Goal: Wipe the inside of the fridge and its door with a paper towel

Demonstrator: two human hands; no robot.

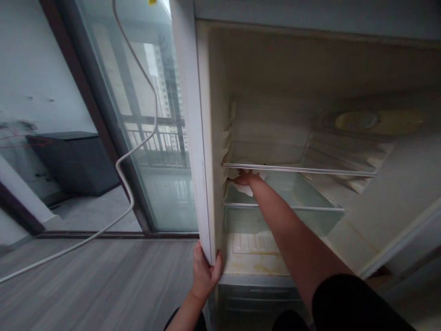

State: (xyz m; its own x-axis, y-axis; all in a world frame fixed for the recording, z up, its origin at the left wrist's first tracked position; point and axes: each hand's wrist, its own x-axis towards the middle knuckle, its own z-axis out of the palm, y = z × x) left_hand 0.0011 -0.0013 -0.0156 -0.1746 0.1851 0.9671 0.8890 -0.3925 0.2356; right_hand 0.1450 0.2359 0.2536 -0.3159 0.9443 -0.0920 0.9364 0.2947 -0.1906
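Note:
An open refrigerator (203, 115) with yellow stains inside stands before me. My right hand (245, 178) reaches between two glass shelves, holding a thin white cloth (245, 189) against the left end of the lower one. Whether the cloth is paper or fabric, I cannot tell. Just above that hand runs the front edge of the upper glass shelf (299, 170); the lower glass shelf (317, 208) lies under it. My left hand (204, 269) grips the refrigerator's left front edge near the bottom, thumb on the inner side and fingers around the outside.
A white cable or hose (126, 177) hangs at the left and trails over the wood-look floor (103, 280). Behind it is a glass sliding door (161, 193). A dark box-like cabinet (79, 161) stands beyond the door frame. A yellowed lamp housing (379, 122) juts from the refrigerator's right wall.

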